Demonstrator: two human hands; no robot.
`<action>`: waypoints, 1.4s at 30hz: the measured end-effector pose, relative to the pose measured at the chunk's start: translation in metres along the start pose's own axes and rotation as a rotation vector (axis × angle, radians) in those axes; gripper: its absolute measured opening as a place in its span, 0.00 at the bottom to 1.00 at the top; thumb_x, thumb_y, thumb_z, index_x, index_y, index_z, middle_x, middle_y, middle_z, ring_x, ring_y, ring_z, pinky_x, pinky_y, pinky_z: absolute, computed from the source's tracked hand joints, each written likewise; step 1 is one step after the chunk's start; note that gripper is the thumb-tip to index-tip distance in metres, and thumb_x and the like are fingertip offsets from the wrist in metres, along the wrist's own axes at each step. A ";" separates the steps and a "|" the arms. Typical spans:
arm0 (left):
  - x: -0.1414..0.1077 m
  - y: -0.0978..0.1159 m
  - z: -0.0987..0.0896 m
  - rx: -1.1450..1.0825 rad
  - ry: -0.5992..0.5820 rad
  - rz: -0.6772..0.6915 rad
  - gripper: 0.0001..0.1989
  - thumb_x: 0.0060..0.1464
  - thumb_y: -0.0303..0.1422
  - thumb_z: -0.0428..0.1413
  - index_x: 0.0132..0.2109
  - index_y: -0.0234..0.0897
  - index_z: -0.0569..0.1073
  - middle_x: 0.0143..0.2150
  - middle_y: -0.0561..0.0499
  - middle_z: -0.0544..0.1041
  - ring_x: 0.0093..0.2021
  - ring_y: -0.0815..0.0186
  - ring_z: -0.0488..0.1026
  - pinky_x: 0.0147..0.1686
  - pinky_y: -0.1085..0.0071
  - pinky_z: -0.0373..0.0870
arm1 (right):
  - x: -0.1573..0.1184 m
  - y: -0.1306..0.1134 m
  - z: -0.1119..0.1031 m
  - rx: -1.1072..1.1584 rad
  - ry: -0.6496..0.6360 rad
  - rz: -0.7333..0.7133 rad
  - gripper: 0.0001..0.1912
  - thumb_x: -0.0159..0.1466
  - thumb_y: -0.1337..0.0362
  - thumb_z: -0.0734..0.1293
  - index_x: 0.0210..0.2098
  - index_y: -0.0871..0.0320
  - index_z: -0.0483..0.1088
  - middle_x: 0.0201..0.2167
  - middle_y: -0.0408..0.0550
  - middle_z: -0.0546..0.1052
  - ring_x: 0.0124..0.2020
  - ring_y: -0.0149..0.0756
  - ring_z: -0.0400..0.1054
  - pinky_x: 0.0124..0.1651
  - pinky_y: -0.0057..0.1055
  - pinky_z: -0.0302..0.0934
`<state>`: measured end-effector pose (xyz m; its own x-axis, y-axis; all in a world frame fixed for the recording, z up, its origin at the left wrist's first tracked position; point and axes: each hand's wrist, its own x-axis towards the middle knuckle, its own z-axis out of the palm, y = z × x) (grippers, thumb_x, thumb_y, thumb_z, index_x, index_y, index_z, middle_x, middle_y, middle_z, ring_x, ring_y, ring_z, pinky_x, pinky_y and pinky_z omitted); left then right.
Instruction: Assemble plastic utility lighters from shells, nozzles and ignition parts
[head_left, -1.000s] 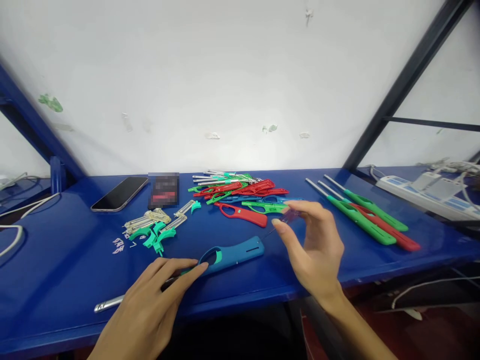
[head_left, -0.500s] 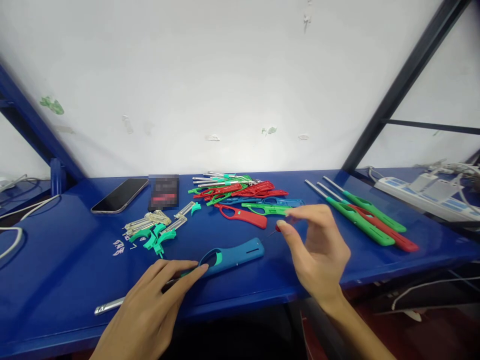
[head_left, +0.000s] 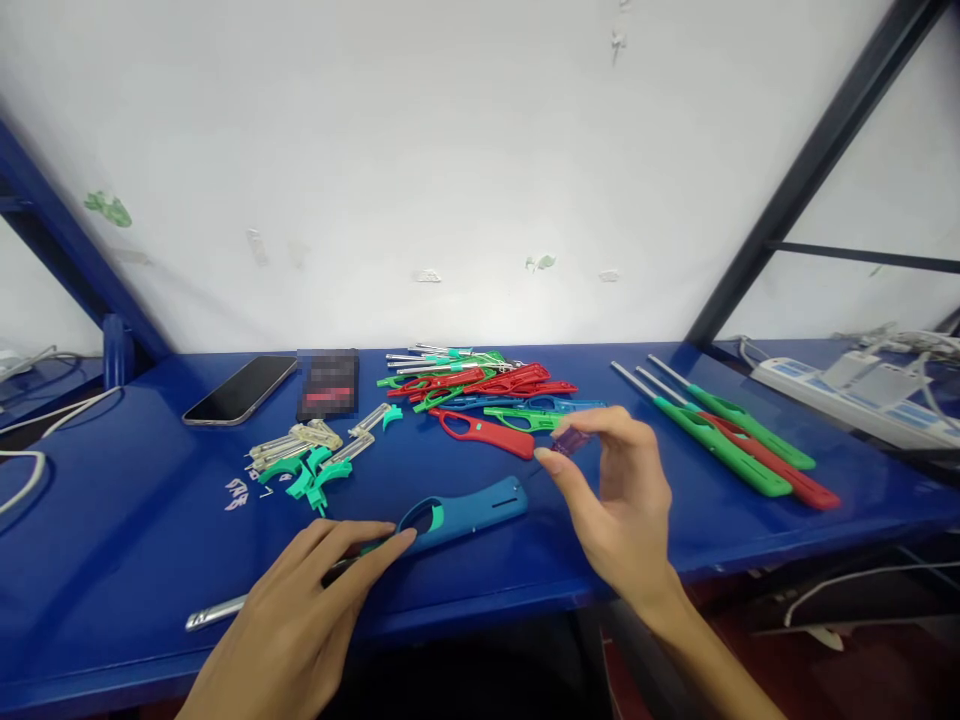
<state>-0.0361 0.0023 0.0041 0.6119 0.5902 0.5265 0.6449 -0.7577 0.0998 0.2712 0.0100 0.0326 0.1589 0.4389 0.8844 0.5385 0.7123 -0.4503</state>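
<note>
Pinching translucent purple handle (head_left: 571,441)

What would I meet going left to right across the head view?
Black rectangular phone, dark rectangular item with a red patch, blue plastic lighter handle, bare right hand pinching a small translucent purple piece, long white plastic power strip.

- A glossy blue counter (head_left: 150,540)
- Back left: a phone (head_left: 240,390) beside a dark packet (head_left: 334,372)
- Before them: clear parts with metal rods (head_left: 319,433) and teal curved pieces (head_left: 304,482)
- Back middle: a heap of red, green and blue casings (head_left: 499,380), with 1 red handle (head_left: 495,435) in front
- Right: 3 long lighters (head_left: 776,461), 2 green, 1 red
- Near the front: 1 blue lighter (head_left: 484,507)
</note>
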 end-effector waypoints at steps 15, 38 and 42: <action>0.000 0.001 0.000 -0.002 0.012 -0.005 0.26 0.74 0.27 0.49 0.72 0.54 0.70 0.58 0.51 0.82 0.52 0.60 0.80 0.52 0.66 0.81 | 0.012 -0.010 0.008 0.011 0.004 0.011 0.15 0.67 0.71 0.77 0.49 0.48 0.76 0.42 0.41 0.79 0.42 0.38 0.72 0.48 0.40 0.68; 0.003 0.004 -0.005 0.014 0.016 0.005 0.33 0.69 0.20 0.48 0.73 0.53 0.69 0.56 0.52 0.82 0.50 0.63 0.81 0.51 0.69 0.82 | 0.041 -0.022 0.002 0.046 -0.252 0.148 0.14 0.77 0.67 0.68 0.57 0.46 0.79 0.50 0.40 0.86 0.51 0.35 0.81 0.53 0.32 0.74; 0.003 0.005 -0.006 0.008 0.003 -0.012 0.31 0.69 0.20 0.49 0.71 0.53 0.71 0.56 0.53 0.82 0.51 0.64 0.80 0.51 0.70 0.82 | 0.058 -0.031 -0.013 -0.099 -0.399 0.075 0.06 0.75 0.61 0.71 0.49 0.48 0.81 0.46 0.41 0.86 0.46 0.38 0.82 0.49 0.35 0.76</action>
<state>-0.0339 -0.0019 0.0116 0.6027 0.5988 0.5274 0.6560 -0.7481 0.0997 0.2744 0.0064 0.0993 -0.1220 0.6797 0.7232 0.6177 0.6224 -0.4808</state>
